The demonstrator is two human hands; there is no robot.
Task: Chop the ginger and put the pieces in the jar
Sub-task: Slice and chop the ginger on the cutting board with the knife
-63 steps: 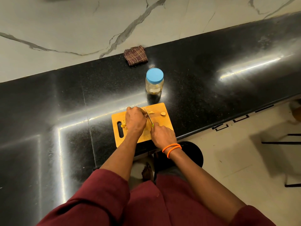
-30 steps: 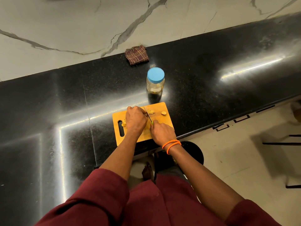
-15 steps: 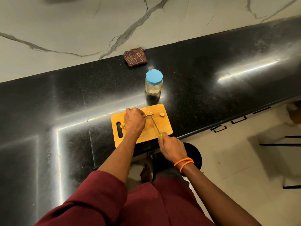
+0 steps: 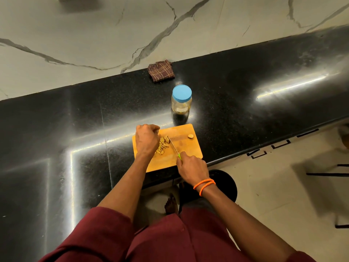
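Right hand [image 4: 192, 168] curls around the green handle of a small knife [image 4: 174, 147], its thin metal blade slanting up and to the left across the rectangular orange-tan wooden cutting board [image 4: 190, 150]. The blade's far end lies against the right side of a heap of pale yellow-brown chopped ginger pieces [image 4: 162, 145] on the board's middle-left. Two orange bands [image 4: 204, 184] circle the right wrist.

Left hand [image 4: 147, 138] sits over the left part of the board, knuckles up and fingers curled inward, just beside the ginger heap and touching its left edge; whether the fingers pinch anything beneath them cannot be told from this angle. One round ginger slice [image 4: 190, 136] lies apart near the board's far right corner.

Beyond the board's far edge, close but not touching it, stands a clear jar with a round light-blue lid [image 4: 181, 100]; the lid is on and some pale pieces show at the bottom through the wall. Farther back, against the white marble-veined wall [image 4: 94, 35], lies a folded brown checked cloth [image 4: 160, 71]. Everything rests on a polished black stone counter [image 4: 245, 82] streaked with bright reflections. Dark red sleeves and clothing fill the near foreground, and a bare foot [image 4: 171, 204] shows on the pale floor below the counter's edge.
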